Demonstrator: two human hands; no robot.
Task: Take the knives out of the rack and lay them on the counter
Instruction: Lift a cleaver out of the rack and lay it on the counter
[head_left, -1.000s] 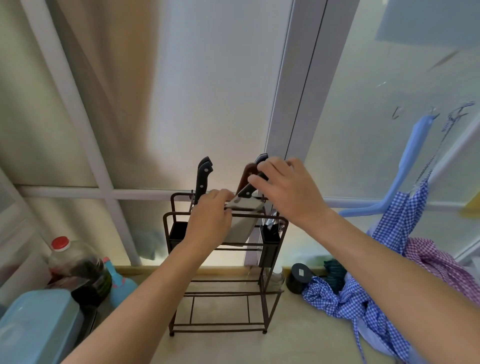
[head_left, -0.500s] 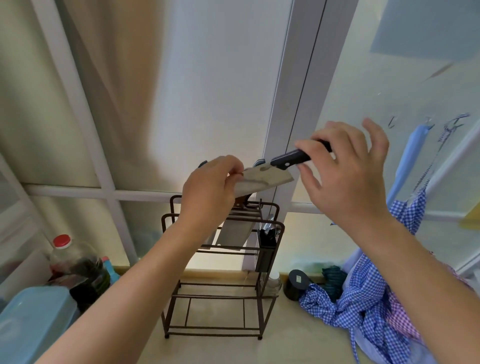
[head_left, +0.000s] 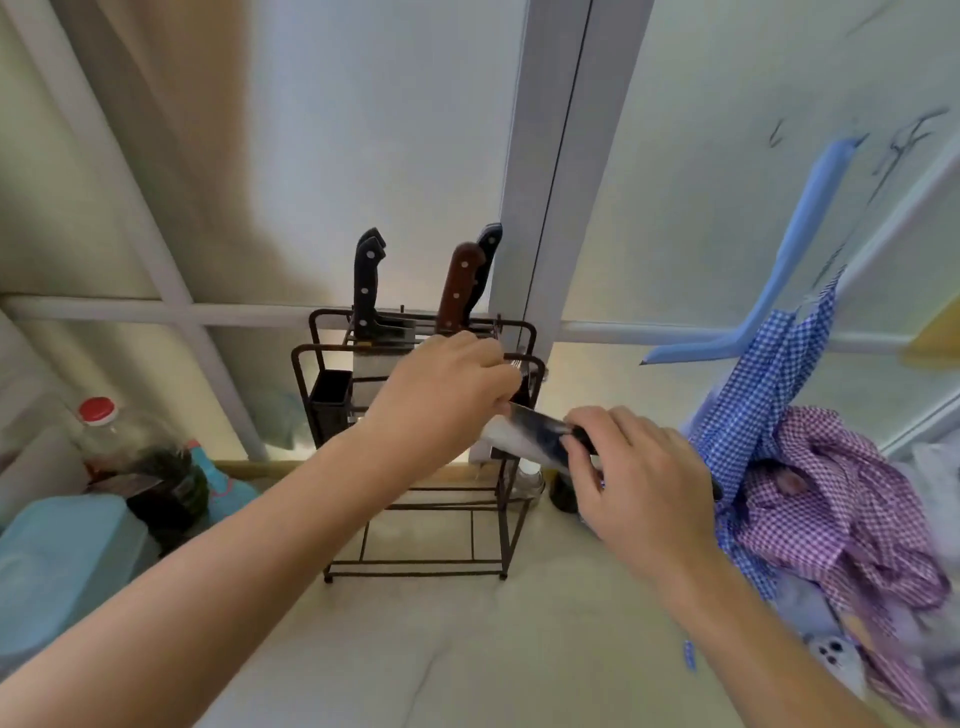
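Black-handled knives and a brown-handled knife stood in the rack, while the left hand pinched the blade of a cleaver whose handle the right hand gripped, above the counter.

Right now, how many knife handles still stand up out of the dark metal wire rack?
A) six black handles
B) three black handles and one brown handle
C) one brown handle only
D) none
B: two black handles stand close together at the left of the dark metal wire rack, while a brown wooden handle with another black handle behind it stands at the right.
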